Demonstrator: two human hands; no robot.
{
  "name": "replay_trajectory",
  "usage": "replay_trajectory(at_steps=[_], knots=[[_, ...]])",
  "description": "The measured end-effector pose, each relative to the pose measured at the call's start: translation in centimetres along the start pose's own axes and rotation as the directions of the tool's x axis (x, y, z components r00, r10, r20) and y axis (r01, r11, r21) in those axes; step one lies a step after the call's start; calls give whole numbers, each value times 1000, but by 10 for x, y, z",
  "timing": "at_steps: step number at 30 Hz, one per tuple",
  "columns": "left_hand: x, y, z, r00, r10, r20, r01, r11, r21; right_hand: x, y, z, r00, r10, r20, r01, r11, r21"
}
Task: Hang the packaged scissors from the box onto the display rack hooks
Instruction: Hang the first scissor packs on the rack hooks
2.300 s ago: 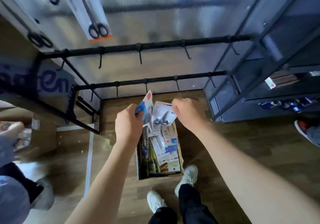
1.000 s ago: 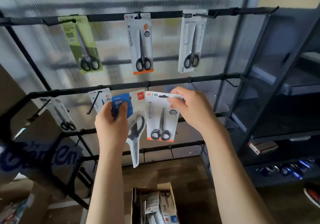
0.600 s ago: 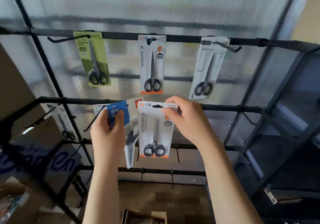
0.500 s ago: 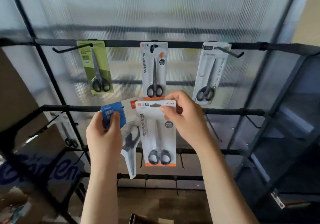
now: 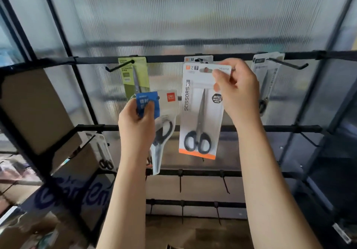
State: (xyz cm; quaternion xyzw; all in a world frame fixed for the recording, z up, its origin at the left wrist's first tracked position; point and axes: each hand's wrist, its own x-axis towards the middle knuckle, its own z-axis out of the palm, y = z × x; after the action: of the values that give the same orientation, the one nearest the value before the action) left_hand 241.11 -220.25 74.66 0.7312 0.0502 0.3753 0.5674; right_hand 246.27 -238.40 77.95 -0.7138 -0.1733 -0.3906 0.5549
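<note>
My right hand (image 5: 236, 92) pinches the top edge of a white scissors pack (image 5: 201, 113) with an orange strip. Its hang hole sits just below the middle hook (image 5: 201, 61) of the top rail (image 5: 166, 58). A like pack hangs on that hook, mostly hidden behind it. My left hand (image 5: 138, 125) grips a blue-labelled scissors pack (image 5: 164, 125) lower and to the left. A green scissors pack (image 5: 135, 79) hangs on the left hook, and a grey scissors pack (image 5: 267, 79) hangs to the right. The box is out of view.
Black rails with bare hooks (image 5: 225, 186) run below the hands. A brown cardboard panel (image 5: 38, 111) leans at the left, with another hung pack (image 5: 103, 152) beneath it. Dark shelving (image 5: 332, 152) stands to the right. The wall behind is ribbed translucent sheet.
Both hands lifted packs out of the box and rose up the rack. My right hand has brought the white pack up to the top rail's middle hook.
</note>
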Motion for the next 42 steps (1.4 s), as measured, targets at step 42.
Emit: replay_trajectory(at_steps=[42], knots=[[-9, 0, 52, 983, -6, 182, -2, 999, 44, 29, 99, 10, 968, 241, 69, -198, 905, -377]])
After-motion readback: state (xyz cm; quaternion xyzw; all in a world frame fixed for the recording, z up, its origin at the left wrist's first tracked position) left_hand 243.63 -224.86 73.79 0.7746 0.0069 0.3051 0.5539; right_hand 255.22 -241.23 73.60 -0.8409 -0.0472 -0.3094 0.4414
